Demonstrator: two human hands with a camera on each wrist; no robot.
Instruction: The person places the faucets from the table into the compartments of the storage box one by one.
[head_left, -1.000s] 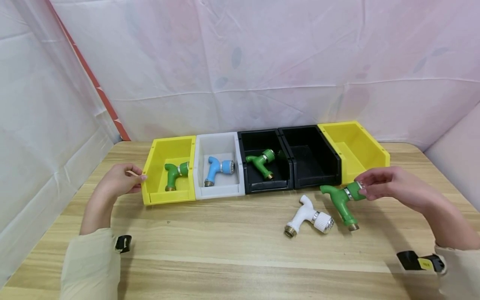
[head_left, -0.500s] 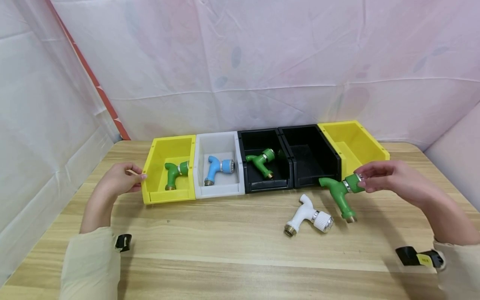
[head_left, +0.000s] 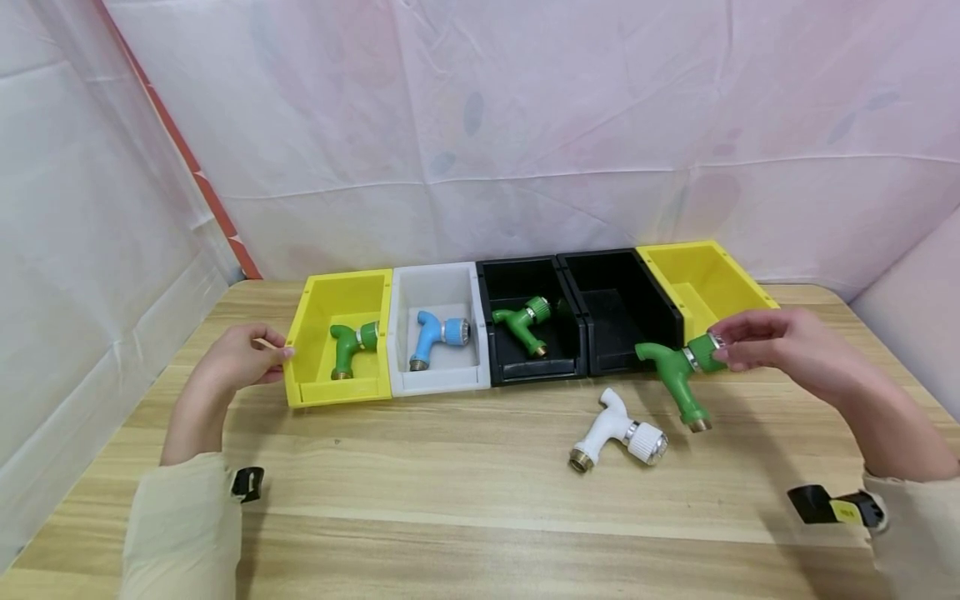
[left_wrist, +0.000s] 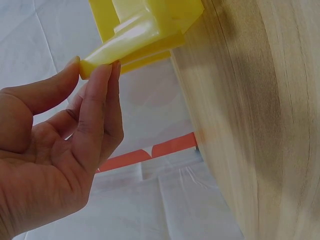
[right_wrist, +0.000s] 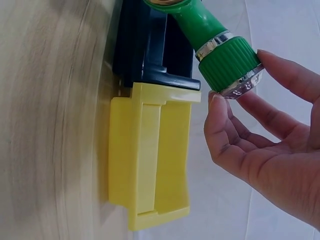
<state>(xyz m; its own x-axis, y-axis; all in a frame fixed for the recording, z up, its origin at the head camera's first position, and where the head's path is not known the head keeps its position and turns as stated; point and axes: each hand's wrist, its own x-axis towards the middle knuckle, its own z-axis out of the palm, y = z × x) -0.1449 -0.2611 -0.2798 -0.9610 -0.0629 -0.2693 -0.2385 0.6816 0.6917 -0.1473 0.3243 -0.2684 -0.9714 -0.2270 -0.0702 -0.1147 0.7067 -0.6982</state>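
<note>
My right hand (head_left: pixel 787 346) pinches the ribbed knob of a green tap (head_left: pixel 677 375) by its end, and the tap hangs over the table in front of the right-hand bins. In the right wrist view, thumb and fingertips sit around the silver-rimmed end of the green knob (right_wrist: pixel 230 62). At the far left, my left hand (head_left: pixel 243 360) pinches the side edge of a yellow bin (head_left: pixel 300 333) between thumb and fingers, as the left wrist view shows on the yellow rim (left_wrist: pixel 120 47). A green tap (head_left: pixel 345 350) lies inside that bin. On the table lies a white tap (head_left: pixel 617 431).
Right of the yellow bin stand a grey-white bin (head_left: pixel 441 385) with a blue tap (head_left: pixel 429 337), a black bin (head_left: pixel 536 371) with a green tap (head_left: pixel 522 325), another black bin (head_left: pixel 633 362) and a yellow bin (head_left: pixel 693 304). A pale cloth wall (head_left: pixel 487 167) rises behind them.
My right hand has lifted the green tap and carried it slightly away from me and left, toward the bins. The left hand keeps its hold on the yellow bin's edge.
</note>
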